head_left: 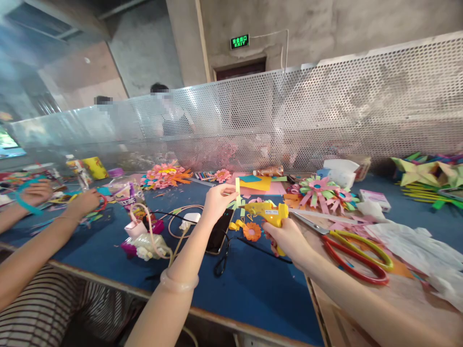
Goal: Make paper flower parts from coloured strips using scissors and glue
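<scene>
Between the fingertips of my left hand (219, 200) is a pale yellow-green paper strip (238, 189), held upright. My right hand (287, 236) is wrapped round the handle of a yellow hot glue gun (265, 210). The gun's nozzle points left, close to the lower end of the strip; whether they touch I cannot tell. Under my hands are an orange paper flower (252, 232) and small yellow paper pieces (237, 224). A black phone (220, 233) lies beneath my left wrist.
Scissors with red and yellow handles (356, 250) lie to the right. A white charger (190, 220) with cables sits left. Paper flowers (166, 176) and coloured sheets (258, 184) are at the back, before a perforated metal screen (325, 106). A co-worker's hands (85, 202) are at the left.
</scene>
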The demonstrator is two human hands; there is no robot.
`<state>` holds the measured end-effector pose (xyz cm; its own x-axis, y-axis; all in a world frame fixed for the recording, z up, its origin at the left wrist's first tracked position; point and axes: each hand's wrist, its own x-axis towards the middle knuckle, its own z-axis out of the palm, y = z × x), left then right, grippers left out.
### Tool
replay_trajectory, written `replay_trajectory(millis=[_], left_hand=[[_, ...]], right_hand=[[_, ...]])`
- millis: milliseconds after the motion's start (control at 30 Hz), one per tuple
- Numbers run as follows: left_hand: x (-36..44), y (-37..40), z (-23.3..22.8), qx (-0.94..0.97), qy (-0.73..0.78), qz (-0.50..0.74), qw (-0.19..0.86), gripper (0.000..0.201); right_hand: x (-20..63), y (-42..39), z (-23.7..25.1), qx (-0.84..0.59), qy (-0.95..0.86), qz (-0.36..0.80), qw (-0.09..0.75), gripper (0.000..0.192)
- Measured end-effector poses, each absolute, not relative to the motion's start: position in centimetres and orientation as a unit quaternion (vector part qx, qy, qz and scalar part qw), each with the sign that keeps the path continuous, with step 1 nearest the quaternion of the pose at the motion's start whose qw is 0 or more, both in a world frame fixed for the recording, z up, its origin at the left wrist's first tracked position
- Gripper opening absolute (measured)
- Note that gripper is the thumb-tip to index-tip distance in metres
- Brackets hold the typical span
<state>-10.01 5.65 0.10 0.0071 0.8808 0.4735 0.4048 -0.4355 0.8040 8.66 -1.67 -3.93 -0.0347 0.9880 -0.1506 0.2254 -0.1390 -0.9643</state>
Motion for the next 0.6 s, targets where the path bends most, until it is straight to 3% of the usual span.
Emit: replay_trajectory(millis=[600], left_hand=[[-10.15, 5.46, 0.48, 0.662, 0.498, 0.511, 0.228, 0.024]], right_hand=[[8.65, -1.72, -3.84, -0.574, -0.522, 0.490, 0.396, 0.025]])
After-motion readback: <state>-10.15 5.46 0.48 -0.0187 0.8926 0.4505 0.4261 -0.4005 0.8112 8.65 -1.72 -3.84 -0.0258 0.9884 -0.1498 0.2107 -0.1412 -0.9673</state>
